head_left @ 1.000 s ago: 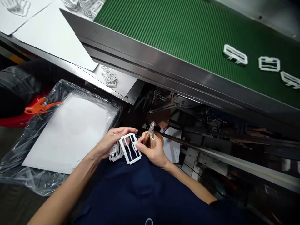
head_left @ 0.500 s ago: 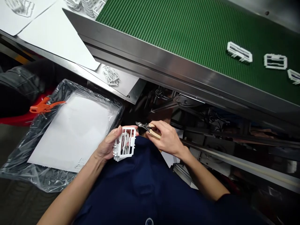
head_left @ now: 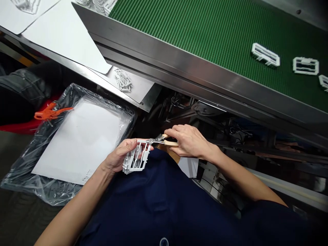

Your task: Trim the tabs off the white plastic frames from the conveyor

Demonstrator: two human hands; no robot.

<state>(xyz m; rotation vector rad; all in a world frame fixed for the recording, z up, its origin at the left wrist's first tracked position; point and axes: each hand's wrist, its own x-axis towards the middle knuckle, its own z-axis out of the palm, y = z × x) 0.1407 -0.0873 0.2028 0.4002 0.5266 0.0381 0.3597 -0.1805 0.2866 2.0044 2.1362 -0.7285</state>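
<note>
My left hand [head_left: 120, 153] is closed round a small stack of white plastic frames [head_left: 140, 167], held upright in front of my dark blue clothing. Each frame has thin inner bars and small tabs at its side. In my right hand [head_left: 191, 140] are cutting pliers [head_left: 170, 143] with cream handles, which I grip from the right. Their metal jaws touch the top right corner of the front frame, or lie right beside it; the exact contact is too small to tell.
A green conveyor belt [head_left: 200, 30] with several white frames [head_left: 305, 65] runs behind a metal rail. Loose white pieces [head_left: 123, 80] lie on a paper-covered shelf. At left stand a plastic-lined box [head_left: 77, 143] with a white sheet and an orange clamp [head_left: 50, 112]. Machinery sits below the belt.
My right hand has brought the pliers left, and their jaws have come to the frame's top right corner. The front frame is tilted slightly differently in my left hand.
</note>
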